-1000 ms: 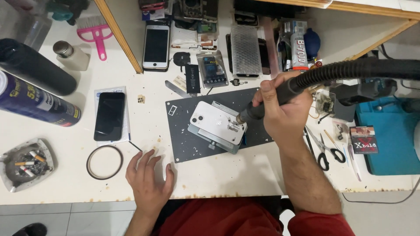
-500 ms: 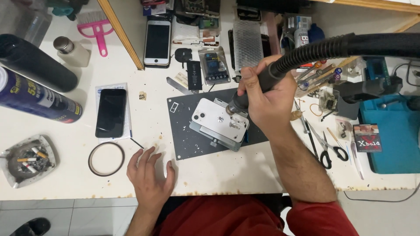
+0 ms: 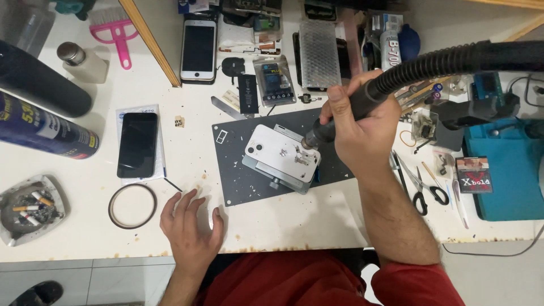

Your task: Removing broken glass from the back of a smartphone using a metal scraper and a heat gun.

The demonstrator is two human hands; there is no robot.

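At the far left edge of the white workbench, a grey ashtray holds several cigarette butts; above it lie a blue-and-yellow spray can on its side and a black cylinder. A small clear bottle with a metal cap stands near a pink brush. A black phone rests face up on a white card, with a ring of dark tape below it, near the front edge. The left hand lies flat on the bench, fingers spread, grasping nothing, just right of the tape ring. A white-framed phone lies at the back, beside small clear packets of parts. At centre, a dark grey work mat carries a metal clamp fixture, and the white phone back sits in that fixture, tilted relative to the mat edges. The right hand is clenched around a black handpiece fed by a ribbed black hose; its tip touches the right side of the phone back. Right of the mat lie scissors and tweezers, then a small red-and-black box on a teal case. Bare bench remains along the front edge between the left hand and the right forearm.
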